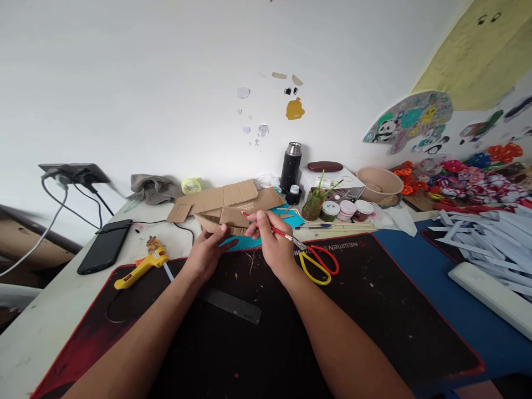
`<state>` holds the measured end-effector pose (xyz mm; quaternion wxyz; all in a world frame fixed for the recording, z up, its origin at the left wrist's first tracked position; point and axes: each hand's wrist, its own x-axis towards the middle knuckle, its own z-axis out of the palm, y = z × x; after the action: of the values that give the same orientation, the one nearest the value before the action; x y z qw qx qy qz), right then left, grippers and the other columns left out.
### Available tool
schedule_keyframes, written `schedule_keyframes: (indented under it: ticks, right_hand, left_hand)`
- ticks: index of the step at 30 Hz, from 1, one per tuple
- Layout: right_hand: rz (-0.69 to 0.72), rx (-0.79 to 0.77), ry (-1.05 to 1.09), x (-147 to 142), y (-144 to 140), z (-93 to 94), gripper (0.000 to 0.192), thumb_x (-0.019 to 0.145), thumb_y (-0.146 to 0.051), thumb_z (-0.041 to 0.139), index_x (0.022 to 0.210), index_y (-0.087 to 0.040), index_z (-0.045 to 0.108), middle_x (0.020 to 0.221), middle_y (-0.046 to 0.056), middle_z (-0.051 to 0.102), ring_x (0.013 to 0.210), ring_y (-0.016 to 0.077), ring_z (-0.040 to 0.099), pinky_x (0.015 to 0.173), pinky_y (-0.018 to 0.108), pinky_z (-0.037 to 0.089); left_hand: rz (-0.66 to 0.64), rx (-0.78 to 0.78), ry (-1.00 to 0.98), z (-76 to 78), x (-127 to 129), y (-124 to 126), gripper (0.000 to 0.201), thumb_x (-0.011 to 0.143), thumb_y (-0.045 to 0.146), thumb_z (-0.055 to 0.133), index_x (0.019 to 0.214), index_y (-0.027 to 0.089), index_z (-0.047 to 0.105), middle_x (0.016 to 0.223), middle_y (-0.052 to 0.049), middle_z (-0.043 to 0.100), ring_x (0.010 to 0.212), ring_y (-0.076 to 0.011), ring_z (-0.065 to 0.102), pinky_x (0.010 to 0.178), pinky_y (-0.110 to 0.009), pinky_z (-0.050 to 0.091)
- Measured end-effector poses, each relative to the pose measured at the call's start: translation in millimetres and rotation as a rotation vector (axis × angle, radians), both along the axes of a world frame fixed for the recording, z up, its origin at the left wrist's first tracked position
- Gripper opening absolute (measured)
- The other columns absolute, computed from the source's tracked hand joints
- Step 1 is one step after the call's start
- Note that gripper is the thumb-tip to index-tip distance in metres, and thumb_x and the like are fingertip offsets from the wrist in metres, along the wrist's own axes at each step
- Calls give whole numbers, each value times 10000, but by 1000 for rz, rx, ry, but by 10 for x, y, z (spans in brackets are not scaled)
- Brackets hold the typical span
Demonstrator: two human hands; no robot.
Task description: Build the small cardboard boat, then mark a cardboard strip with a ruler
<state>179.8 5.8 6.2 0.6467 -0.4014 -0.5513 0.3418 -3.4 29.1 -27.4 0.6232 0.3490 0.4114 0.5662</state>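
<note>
Two things are held: cardboard (234,218) in the left hand (208,252), a pencil (281,234) in the right hand (275,244). The left pinches the cardboard's near edge, thumb on top and fingers tucked below; the right has the pencil gripped between thumb and fingers. From where I stand, the cardboard lies just beyond both hands, its long axis running side to side across the person. The left hand is nearer, its thumb touching; the right hangs by the other end, and I can't tell whether its fingers rest there. The pencil slants across, tip aimed left and away, toward the printed face; contact I can't make out. Blue paper (244,243) shows beneath. Scissors (320,262) lie on the mat (374,332) just right of the right wrist; a glue gun (140,270) sits left of the left forearm.
</note>
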Motion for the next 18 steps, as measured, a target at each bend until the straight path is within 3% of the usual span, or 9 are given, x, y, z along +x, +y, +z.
schedule_keyframes:
  ticks: [7, 18]
  right_hand:
    - [4, -1, -38, -1, -3, -6, 602, 1118, -767, 523, 976, -244, 785, 742, 44, 790, 700, 208, 787, 641, 309, 629]
    - [65, 10, -92, -25, -29, -22, 565, 1140, -721, 531, 1005, -248, 809, 762, 38, 795, 707, 196, 773, 668, 306, 618]
  left_hand:
    - [2, 3, 6, -1, 1, 4, 716, 647, 519, 1097, 1232, 270, 768, 1263, -85, 820, 1242, -367, 754, 1036, -556, 643]
    - [-35, 35, 64, 35, 22, -24, 690, 670, 571, 1079, 1192, 216, 800, 1275, -149, 834, 1262, -403, 753, 1011, -553, 646]
